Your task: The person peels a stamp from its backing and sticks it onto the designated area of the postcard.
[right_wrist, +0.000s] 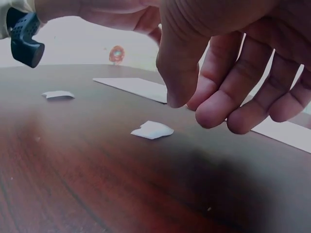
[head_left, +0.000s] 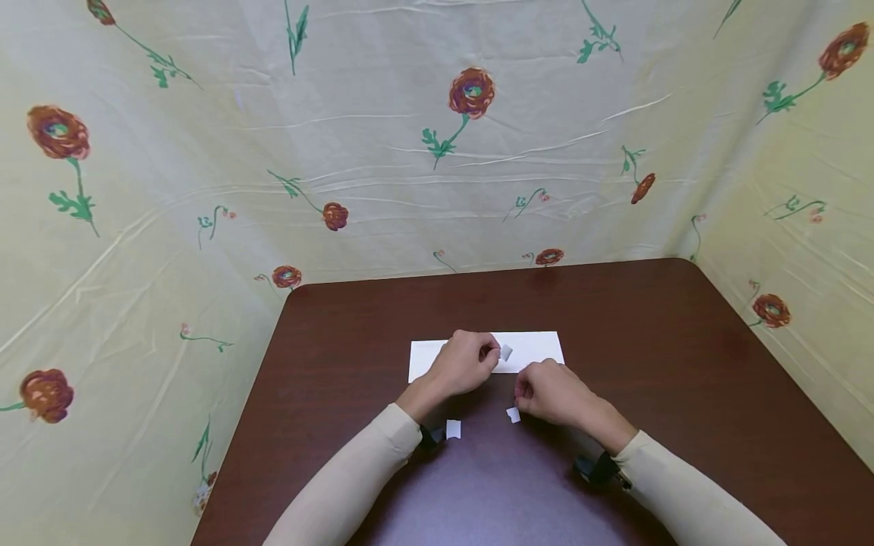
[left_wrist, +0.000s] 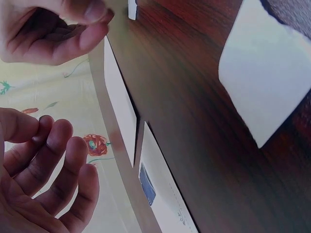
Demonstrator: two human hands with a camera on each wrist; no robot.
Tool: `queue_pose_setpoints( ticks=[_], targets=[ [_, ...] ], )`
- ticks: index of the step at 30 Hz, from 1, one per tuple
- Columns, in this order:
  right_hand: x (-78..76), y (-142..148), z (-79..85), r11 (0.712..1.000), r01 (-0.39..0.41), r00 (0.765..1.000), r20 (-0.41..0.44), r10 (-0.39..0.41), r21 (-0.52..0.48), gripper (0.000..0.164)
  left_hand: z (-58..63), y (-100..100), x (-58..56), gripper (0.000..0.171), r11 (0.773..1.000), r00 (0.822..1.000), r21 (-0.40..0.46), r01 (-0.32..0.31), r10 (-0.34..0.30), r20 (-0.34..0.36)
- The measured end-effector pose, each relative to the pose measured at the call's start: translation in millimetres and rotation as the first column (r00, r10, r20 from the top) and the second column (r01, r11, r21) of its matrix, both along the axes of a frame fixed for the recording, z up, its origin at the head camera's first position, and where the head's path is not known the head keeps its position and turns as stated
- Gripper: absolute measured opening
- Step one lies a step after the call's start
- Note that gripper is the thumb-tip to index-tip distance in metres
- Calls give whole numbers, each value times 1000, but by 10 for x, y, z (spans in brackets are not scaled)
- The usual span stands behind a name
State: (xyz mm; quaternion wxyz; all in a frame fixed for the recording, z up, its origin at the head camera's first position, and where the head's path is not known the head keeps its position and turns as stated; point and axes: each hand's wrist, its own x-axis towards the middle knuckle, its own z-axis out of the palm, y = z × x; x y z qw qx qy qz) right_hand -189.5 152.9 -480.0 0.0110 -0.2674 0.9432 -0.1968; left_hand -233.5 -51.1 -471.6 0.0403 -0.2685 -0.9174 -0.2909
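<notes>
Pieces of white paper lie on a brown table. In the head view my left hand reaches over two white paper sheets, thumb and index tips together. Right beside those tips shows a small piece of paper; whether they pinch it or it lies on the sheet I cannot tell. The left wrist view shows no paper between them. My right hand hovers with loosely curled fingers just above another small paper piece. In the right wrist view that torn-edged piece lies on the table, apart from the fingers.
A third small paper piece lies next to my left wrist. One sheet carries a dark blue rectangle and faint marks. The brown table is enclosed by flowered sheeting at the back and sides.
</notes>
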Motion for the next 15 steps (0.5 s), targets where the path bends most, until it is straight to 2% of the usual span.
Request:
queue_pose_setpoints(
  ticks=[15],
  targets=[
    [-112, 14, 202, 998, 38, 995, -90, -43, -51, 7, 0, 23, 30, 14, 1000, 1000, -5, 6, -6, 6]
  ],
)
